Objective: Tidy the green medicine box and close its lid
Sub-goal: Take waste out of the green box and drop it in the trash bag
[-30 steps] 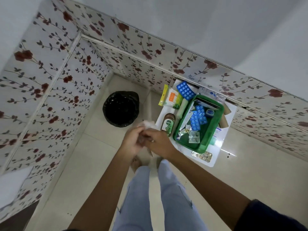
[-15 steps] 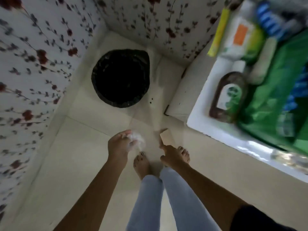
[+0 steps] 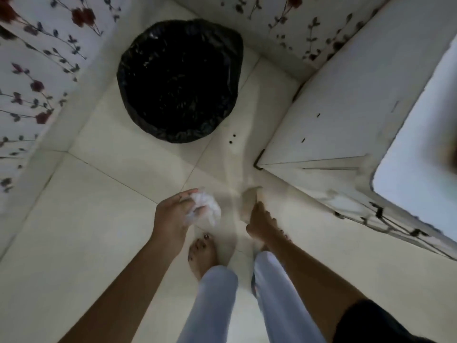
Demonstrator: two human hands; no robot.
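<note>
**Waste in both hands, bin ahead**

Rubbish is what we carry here, not the green medicine box itself, which lies out of view; only the corner of the white table [image 3: 420,134] shows at the right edge. Our left hand [image 3: 173,219] has its fingers curled tight around a crumpled white wad [image 3: 207,211], paper or thin plastic, we cannot tell which. Our right hand [image 3: 259,224] pinches a small tan card or wrapper [image 3: 248,201] at its lower end between thumb and fingertips; it is motion-blurred, so its kind stays unclear. The bin [image 3: 180,80], lined with a black bag, stands open on the floor ahead, near the flowered wall.

We judge both scraps very light and soft. The wad will spring open a little if our grip loosens, so we keep it balled until it is above the bag. The tan piece is flat and may flutter sideways when dropped; holding it low over the opening seems wise. The box, when we come to it, probably wants a hold on both long sides, since a thin plastic tub flexes.
</note>
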